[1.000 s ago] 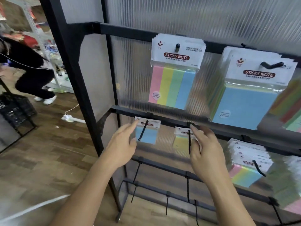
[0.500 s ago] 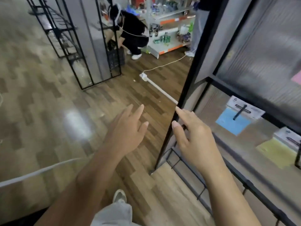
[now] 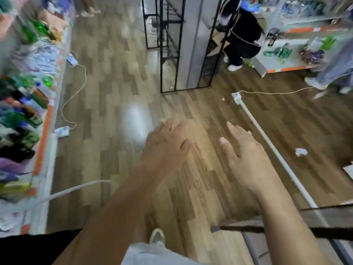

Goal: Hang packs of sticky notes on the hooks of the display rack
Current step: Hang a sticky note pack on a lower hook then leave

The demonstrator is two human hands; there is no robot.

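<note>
no pack of sticky notes is in view, so which way one lies from the fingers cannot be told. a dark bar, likely the display rack (image 3: 240, 227), crosses the lower right under the right forearm, nearer the right hand (image 3: 246, 159) than the left hand (image 3: 166, 148). both hands hover side by side over the wooden floor (image 3: 114, 111), fingers spread, nearly straight, holding and touching nothing. a fresh pack probably has to be found first.

Wood-plank floor (image 3: 107, 77), stocked shelves (image 3: 28, 96) left, black rack (image 3: 172, 44) beyond.
</note>
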